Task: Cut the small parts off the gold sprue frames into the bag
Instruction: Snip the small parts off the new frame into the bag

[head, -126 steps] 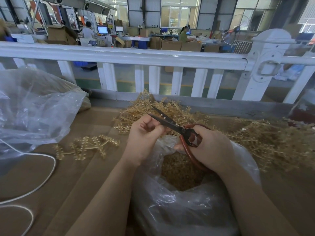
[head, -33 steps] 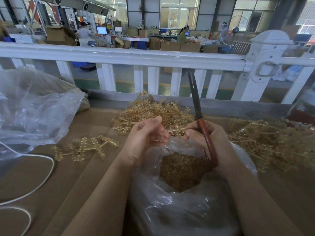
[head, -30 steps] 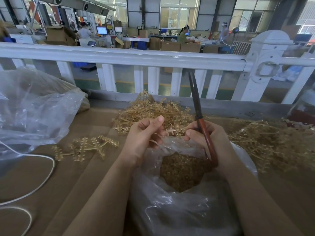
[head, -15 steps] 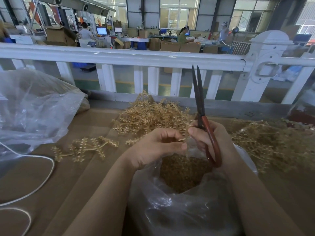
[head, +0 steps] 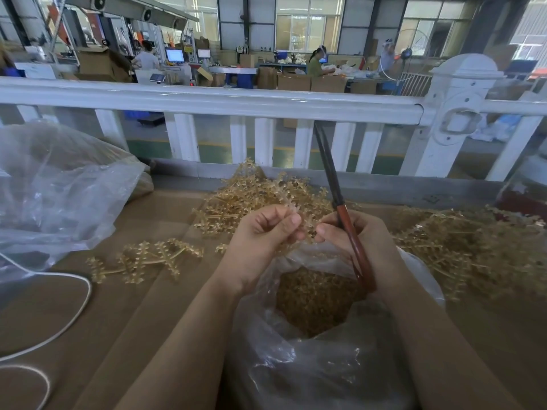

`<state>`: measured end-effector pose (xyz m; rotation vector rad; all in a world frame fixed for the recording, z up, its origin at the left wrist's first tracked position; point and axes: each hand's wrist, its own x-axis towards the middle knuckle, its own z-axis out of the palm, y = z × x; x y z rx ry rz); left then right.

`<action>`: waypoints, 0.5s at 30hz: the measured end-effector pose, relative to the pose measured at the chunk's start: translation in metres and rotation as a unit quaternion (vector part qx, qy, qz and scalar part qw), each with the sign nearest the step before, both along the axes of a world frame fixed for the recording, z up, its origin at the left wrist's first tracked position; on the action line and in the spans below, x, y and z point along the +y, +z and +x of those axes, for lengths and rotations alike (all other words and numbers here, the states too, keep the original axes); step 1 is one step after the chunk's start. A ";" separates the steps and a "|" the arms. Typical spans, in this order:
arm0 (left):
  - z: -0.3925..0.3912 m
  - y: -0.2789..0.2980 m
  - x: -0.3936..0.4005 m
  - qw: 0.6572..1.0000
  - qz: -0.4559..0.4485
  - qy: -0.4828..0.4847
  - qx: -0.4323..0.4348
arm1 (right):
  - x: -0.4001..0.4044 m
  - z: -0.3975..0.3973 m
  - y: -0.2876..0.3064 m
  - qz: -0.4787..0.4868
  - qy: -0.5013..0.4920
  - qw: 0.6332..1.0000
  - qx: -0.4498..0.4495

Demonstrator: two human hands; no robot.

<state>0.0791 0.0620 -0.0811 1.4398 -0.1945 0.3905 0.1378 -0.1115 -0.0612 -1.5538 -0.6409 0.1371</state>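
Observation:
A clear plastic bag [head: 319, 362] stands open between my forearms, with a heap of small gold parts [head: 313, 300] inside. Above its mouth my left hand [head: 260, 241] pinches a gold sprue frame [head: 306, 224] between thumb and fingers. My right hand [head: 364, 244] touches the same frame with its fingertips and grips red-handled scissors [head: 346, 223]. The dark blades are closed and point up and away from me. More gold frames lie in a pile [head: 254, 196] behind my hands, in a large heap [head: 470, 247] at the right, and as a flat frame [head: 142, 258] at the left.
The work surface is brown cardboard [head: 148, 306]. A big crumpled clear bag [head: 56, 190] lies at the left, with a white cable [head: 71, 309] looping in front of it. A white railing [head: 225, 102] runs along the far edge; people work at benches beyond.
My left hand rose from the bag's mouth with a frame. The scissors, cutting sideways 4 s ago, now stand upright with the blades closed and tilted slightly left.

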 end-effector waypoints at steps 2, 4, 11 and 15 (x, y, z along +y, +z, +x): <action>0.000 -0.001 -0.001 1.000 0.011 -0.006 0.008 | 0.001 0.002 -0.002 -0.013 -0.014 1.000 -0.011; -0.001 -0.001 -0.001 1.000 0.006 -0.014 0.013 | 0.000 0.003 -0.003 -0.017 -0.029 0.999 -0.010; -0.004 0.002 -0.003 0.999 0.033 -0.027 0.011 | 0.004 0.002 -0.005 -0.045 -0.047 0.998 -0.028; -0.005 0.002 -0.002 0.999 0.029 -0.004 0.014 | 0.004 0.002 -0.005 -0.085 -0.050 0.994 -0.041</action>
